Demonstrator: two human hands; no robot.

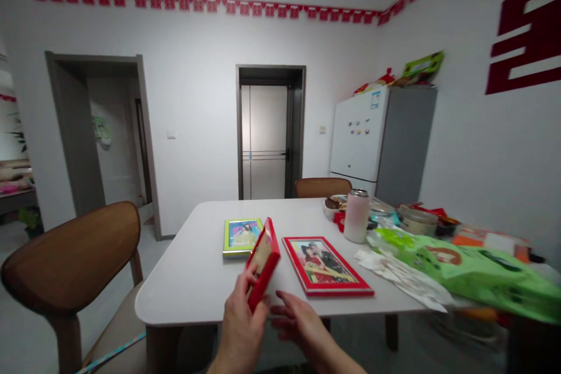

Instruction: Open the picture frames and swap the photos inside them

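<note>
My left hand [245, 310] grips a red picture frame [272, 257] by its lower part and holds it tilted up on edge above the table's front side. Its picture side is turned left and shows only at a slant. Just right of it, my right hand [295, 318] is apart from the frame, its fingers spread and slightly blurred. Behind the held frame lies a green picture frame [226, 236], partly covered by it. To the right, a larger red picture frame [322, 291] with a photo lies flat on the white table [188, 269].
A pink tumbler [356, 216] stands right of the frames. Beyond it are a green wipes pack [473, 272], crumpled tissues [398, 274] and several containers. A brown chair [74, 257] is at left, another chair [322, 187] behind the table. A fridge [359, 134] stands at back right.
</note>
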